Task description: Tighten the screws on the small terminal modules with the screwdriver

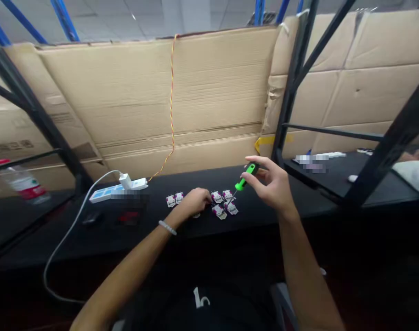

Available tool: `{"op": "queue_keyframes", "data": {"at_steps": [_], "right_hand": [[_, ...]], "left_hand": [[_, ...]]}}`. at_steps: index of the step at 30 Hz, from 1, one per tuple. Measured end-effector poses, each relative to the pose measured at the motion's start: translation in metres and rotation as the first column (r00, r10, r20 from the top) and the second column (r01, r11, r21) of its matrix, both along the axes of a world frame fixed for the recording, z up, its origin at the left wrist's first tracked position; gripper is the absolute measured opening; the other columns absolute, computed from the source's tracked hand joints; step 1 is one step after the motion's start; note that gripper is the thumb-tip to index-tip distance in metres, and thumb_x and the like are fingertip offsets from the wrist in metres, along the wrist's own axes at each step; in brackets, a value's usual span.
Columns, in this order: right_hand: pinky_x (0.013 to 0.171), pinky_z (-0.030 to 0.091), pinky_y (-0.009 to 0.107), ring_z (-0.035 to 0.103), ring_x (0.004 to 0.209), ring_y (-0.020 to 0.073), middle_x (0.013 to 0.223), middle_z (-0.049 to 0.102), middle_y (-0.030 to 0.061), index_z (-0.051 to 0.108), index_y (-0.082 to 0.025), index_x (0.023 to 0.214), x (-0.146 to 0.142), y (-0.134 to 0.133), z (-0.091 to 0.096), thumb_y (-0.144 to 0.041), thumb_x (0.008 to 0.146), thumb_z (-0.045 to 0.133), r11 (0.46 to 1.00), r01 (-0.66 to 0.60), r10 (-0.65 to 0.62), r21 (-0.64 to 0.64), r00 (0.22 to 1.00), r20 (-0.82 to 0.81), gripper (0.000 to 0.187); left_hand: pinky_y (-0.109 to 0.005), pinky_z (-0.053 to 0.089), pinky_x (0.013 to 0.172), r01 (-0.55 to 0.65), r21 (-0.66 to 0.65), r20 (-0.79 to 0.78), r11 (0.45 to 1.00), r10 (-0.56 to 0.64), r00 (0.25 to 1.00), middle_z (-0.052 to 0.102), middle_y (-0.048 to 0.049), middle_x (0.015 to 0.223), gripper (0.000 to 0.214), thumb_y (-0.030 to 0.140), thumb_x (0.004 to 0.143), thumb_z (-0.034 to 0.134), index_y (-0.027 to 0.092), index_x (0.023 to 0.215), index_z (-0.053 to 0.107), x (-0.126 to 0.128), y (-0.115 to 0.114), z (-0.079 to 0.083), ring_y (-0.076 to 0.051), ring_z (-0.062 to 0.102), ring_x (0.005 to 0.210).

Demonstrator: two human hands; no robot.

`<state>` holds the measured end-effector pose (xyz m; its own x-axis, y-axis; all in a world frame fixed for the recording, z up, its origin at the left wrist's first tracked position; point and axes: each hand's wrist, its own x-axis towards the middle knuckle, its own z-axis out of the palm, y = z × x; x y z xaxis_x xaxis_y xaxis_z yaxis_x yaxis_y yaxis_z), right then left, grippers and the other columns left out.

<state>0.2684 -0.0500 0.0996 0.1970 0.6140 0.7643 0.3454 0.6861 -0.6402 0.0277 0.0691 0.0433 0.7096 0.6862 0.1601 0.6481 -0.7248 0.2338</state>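
My right hand [269,184] grips a green and black screwdriver [244,178], its shaft slanting down to the left. The tip is over or at a small white and purple part [231,208] in a group on the black table; whether it touches, I cannot tell. To the left, my left hand [196,201] is down at the table with fingers curled, beside another of these parts [217,197]. What its fingers hold, if anything, is hidden. Two similar parts [175,199] lie left of this hand, and a bit of something pale shows under it.
A white power strip [137,184] with a plugged-in charger and white cable stands at the left. Beyond it is a bottle with a red label [28,186]. Black metal posts [292,87] and a cardboard wall [127,101] bound the table. A twisted yellow-red wire [171,101] hangs down.
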Motion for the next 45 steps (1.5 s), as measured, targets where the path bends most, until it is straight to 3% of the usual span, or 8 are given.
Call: {"op": "queue_keyframes", "data": {"at_steps": [4,9,21,27,33,38,42,45], "right_hand": [[0.075,0.069,0.035,0.079,0.078,0.0214,0.097,0.075,0.0029,0.076,-0.024,0.121,0.000,0.000,0.000,-0.042,0.085,0.088,1.000,-0.007,0.007,-0.005,1.000,-0.006,0.042],[0.077,0.069,0.035,0.079,0.081,0.0217,0.099,0.075,0.0033,0.076,-0.024,0.120,-0.001,0.000,0.000,-0.042,0.086,0.086,1.000,-0.011,0.011,-0.006,1.000,-0.007,0.040],[0.077,0.069,0.036,0.079,0.082,0.0215,0.100,0.075,0.0036,0.075,-0.024,0.121,-0.002,-0.003,0.001,-0.040,0.087,0.085,0.999,-0.038,0.038,-0.003,0.999,-0.001,0.039],[0.084,0.069,0.039,0.081,0.090,0.0231,0.112,0.078,0.0063,0.070,-0.025,0.133,-0.007,-0.008,0.001,-0.034,0.094,0.078,0.982,-0.178,0.181,-0.062,0.983,0.037,0.041],[0.087,0.066,0.040,0.079,0.092,0.0227,0.113,0.076,0.0053,0.070,-0.026,0.133,-0.017,-0.007,-0.001,-0.028,0.094,0.074,0.967,-0.230,0.240,-0.105,0.966,0.095,0.040],[0.074,0.057,0.032,0.067,0.077,0.0165,0.105,0.073,0.0019,0.053,-0.027,0.149,-0.035,-0.010,-0.001,-0.015,0.094,0.053,0.916,-0.264,0.337,-0.301,0.914,0.224,0.057],[0.074,0.049,0.031,0.064,0.080,0.0179,0.095,0.071,0.0002,0.064,-0.026,0.122,-0.061,-0.009,-0.007,-0.011,0.092,0.047,0.900,-0.154,0.330,-0.409,0.853,0.405,0.038],[0.073,0.045,0.030,0.063,0.076,0.0187,0.086,0.069,-0.0007,0.064,-0.024,0.109,-0.079,-0.007,-0.013,-0.026,0.096,0.064,0.915,-0.079,0.271,-0.397,0.849,0.454,0.013]], "left_hand": [[-0.033,0.059,0.095,-0.028,-0.009,-0.006,1.000,0.028,1.000,0.085,-0.0088,0.105,0.037,0.002,0.086,0.059,0.021,0.099,0.088,-0.007,0.000,0.001,-0.026,0.078,0.099],[-0.038,0.058,0.097,-0.067,0.000,-0.038,0.998,0.067,0.997,0.083,-0.0117,0.105,0.023,0.012,0.090,0.067,0.019,0.098,0.087,-0.012,0.000,0.007,-0.031,0.077,0.101],[-0.031,0.054,0.083,-0.076,0.003,-0.038,0.997,0.076,0.996,0.079,-0.0077,0.092,0.020,0.010,0.090,0.061,0.020,0.087,0.079,-0.011,-0.008,0.013,-0.025,0.072,0.089],[-0.029,0.052,0.077,-0.070,-0.057,0.167,0.996,0.079,0.983,0.077,-0.0044,0.085,0.018,0.018,0.093,0.060,0.019,0.088,0.077,-0.027,-0.014,0.016,-0.021,0.069,0.079],[-0.029,0.049,0.072,-0.065,-0.074,0.325,0.995,0.086,0.942,0.072,-0.0014,0.077,0.014,0.022,0.093,0.059,0.020,0.085,0.069,-0.033,-0.013,0.014,-0.019,0.064,0.074],[-0.028,0.047,0.069,-0.020,-0.141,0.418,0.990,0.078,0.905,0.067,0.0005,0.073,0.012,0.022,0.093,0.057,0.019,0.083,0.063,-0.034,-0.029,0.020,-0.017,0.060,0.069],[-0.027,0.048,0.070,0.031,-0.126,0.507,0.991,0.038,0.861,0.067,0.0004,0.075,0.013,0.024,0.096,0.055,0.019,0.085,0.062,-0.039,-0.053,0.027,-0.017,0.062,0.070],[-0.027,0.049,0.069,0.053,-0.097,0.546,0.994,0.009,0.837,0.069,-0.0003,0.077,0.014,0.025,0.097,0.053,0.019,0.088,0.062,-0.043,-0.069,0.031,-0.017,0.064,0.071]]}}
